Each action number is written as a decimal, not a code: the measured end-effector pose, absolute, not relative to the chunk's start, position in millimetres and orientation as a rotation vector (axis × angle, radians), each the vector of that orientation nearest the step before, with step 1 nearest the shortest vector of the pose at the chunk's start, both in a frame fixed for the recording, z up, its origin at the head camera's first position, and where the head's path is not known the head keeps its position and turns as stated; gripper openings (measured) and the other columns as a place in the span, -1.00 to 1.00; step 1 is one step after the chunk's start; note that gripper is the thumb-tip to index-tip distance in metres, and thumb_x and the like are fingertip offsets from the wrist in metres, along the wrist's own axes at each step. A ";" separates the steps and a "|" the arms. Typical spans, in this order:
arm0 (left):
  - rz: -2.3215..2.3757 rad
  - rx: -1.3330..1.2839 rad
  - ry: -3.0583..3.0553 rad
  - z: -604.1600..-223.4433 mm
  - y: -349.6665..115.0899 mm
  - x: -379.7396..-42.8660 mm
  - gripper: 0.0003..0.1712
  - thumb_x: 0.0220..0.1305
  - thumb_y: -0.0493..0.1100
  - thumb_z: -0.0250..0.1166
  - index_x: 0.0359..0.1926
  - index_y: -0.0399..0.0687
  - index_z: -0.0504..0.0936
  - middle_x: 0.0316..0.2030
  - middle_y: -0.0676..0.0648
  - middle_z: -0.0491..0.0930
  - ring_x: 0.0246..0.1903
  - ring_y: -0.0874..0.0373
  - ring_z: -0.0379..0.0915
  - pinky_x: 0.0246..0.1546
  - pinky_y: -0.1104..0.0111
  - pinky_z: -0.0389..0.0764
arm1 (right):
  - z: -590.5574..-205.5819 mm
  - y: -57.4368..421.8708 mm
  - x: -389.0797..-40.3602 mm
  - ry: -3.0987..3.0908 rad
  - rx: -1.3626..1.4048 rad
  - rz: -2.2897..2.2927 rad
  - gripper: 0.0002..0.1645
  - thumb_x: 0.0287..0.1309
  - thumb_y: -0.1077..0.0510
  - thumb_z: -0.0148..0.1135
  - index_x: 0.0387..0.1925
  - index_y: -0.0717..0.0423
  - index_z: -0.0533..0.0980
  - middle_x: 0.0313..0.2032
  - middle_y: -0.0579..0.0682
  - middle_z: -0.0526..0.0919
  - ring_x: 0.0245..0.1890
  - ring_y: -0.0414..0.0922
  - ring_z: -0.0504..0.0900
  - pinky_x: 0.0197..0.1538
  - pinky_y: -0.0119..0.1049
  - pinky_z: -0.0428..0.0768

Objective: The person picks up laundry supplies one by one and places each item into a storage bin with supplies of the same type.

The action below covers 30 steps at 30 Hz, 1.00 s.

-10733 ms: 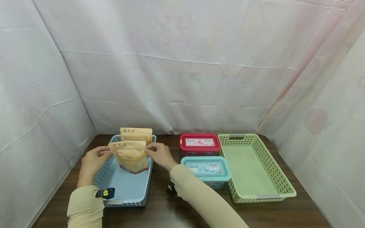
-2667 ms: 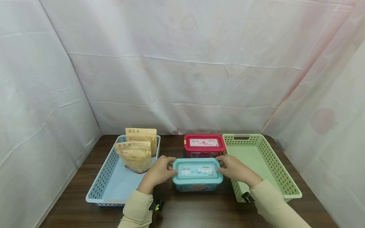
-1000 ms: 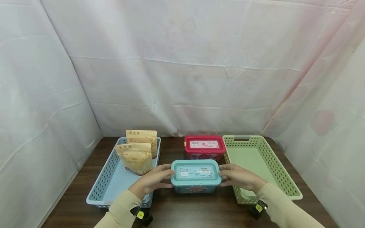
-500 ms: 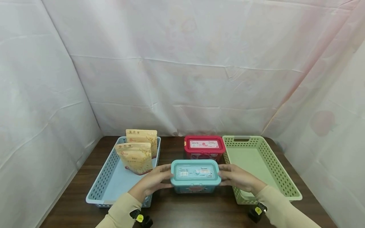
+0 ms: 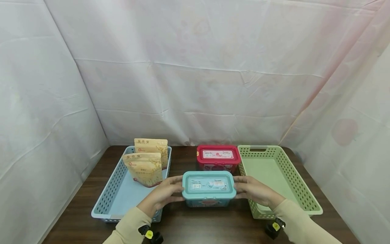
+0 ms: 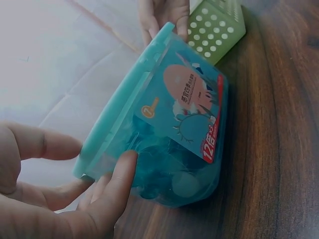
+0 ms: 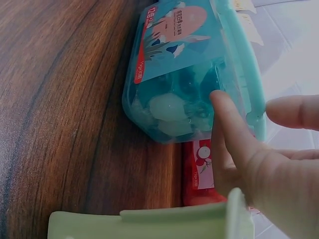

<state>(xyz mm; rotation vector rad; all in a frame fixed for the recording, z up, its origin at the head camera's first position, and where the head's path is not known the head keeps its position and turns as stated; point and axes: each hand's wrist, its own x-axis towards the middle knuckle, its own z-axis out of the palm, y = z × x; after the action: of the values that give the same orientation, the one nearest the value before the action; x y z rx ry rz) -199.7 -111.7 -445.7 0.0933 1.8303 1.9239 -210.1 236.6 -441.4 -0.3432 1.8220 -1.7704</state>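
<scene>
A teal lidded tub of laundry pods [image 5: 209, 184] stands on the wooden table between my two hands, its printed front facing me. Rounded white and blue pods show through its clear walls. My left hand [image 5: 164, 193] holds the tub's left end, with one fingertip at the lid's edge and another digit against the wall in the left wrist view. At the opposite end my right hand [image 5: 256, 189] grips in much the same way, its fingers [image 7: 224, 107] on the wall and lid edge. Behind it sits a red tub [image 5: 218, 156] of similar shape.
On the left lies a blue basket [image 5: 103, 200] with two yellow pouches, the front pouch [image 5: 145, 169] leaning ahead of the back pouch [image 5: 150, 145]. A green basket [image 5: 269, 176] stands on the right, close by my right hand. White cloth [image 5: 195, 74] surrounds the table.
Earlier both hands held the front pouch in the blue basket; they let it go and moved to the teal tub, which shifted slightly left. Over the last second almost nothing moves.
</scene>
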 end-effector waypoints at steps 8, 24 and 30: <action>1.918 0.073 1.830 -446.2 -112.3 -200.6 -0.27 0.33 -0.34 0.14 0.44 -0.50 0.11 0.18 -0.37 0.46 -0.02 -0.12 0.51 -0.06 0.03 0.67 | -441.2 236.3 -209.4 1.821 -0.332 -1.779 -0.27 0.48 0.26 -0.04 0.36 0.72 -0.08 0.05 0.26 0.57 -0.03 0.02 0.65 0.12 -0.07 0.61; 2.018 0.149 1.732 -436.6 -117.8 -201.3 -0.22 0.38 -0.22 0.22 0.48 -0.41 0.11 0.12 -0.29 0.56 -0.06 -0.01 0.62 0.02 0.06 0.64 | -434.0 245.7 -206.1 1.836 -0.349 -1.835 -0.20 0.47 0.21 0.05 0.42 0.63 -0.08 0.09 0.26 0.55 0.01 0.02 0.64 0.11 -0.16 0.62; 2.089 0.113 1.686 -431.7 -116.7 -200.7 -0.23 0.39 -0.14 0.26 0.50 -0.27 0.18 0.06 -0.20 0.60 -0.05 0.04 0.62 0.01 0.15 0.65 | -426.7 249.0 -204.9 1.776 -0.351 -1.924 -0.21 0.48 0.23 0.03 0.46 0.57 -0.10 0.15 0.23 0.54 0.03 -0.03 0.64 0.15 -0.14 0.59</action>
<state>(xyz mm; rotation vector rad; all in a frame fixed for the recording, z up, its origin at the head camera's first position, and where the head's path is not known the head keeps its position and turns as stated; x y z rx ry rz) -200.7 -116.7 -431.7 0.1129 1.6864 2.0895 -204.9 249.0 -426.7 -0.3512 1.7763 -1.9243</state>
